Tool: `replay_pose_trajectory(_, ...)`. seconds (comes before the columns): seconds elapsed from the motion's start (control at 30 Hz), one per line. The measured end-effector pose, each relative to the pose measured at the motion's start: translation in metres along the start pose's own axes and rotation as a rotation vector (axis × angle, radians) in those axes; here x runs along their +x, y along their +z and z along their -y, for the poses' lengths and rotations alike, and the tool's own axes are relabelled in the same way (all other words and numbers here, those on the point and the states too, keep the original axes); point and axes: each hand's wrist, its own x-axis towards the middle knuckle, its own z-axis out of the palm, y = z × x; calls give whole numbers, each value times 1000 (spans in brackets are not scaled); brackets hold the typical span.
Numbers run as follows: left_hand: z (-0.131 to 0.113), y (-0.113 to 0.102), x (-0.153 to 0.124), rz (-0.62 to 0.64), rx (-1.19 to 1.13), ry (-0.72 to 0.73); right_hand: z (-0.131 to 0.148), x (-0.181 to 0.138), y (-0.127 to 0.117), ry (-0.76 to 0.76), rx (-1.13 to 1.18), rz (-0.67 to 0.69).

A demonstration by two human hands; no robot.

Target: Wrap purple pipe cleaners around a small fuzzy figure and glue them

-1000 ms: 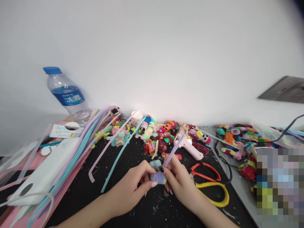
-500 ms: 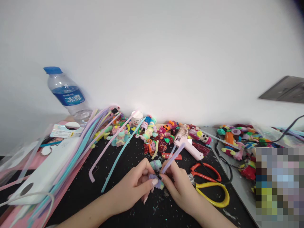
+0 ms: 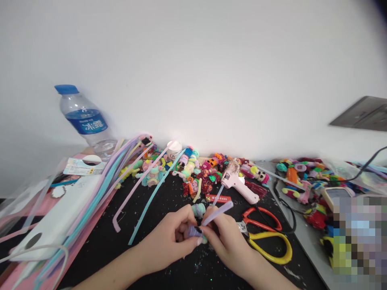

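Though partly out of sight, purple coil [image 3: 192, 232] between 2 hands [image 3: 167, 235] [image 3: 228, 235]

We've got bright, even light here, its source out of frame, and the wall [image 3: 193, 72] glows palest toward the middle, greying at the left. Shadows stay soft! Small glints pick out the bottle [image 3: 87, 119], while specks sparkle on the dark mat [image 3: 175, 278]. Out at the sides we see the wide lens at work: the bottle leans, the socket [image 3: 363, 113] stretches. A dark patch cuts the upper right corner, coarse pixel blocks [image 3: 356, 241] smother the lower right, and we find fine detail rather soft.
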Motion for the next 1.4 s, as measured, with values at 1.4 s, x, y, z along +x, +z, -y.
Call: replay_pose_trajectory(1.4, -3, 0, 1, -165, 153, 101, 10, -1, -3, -116, 12, -147)
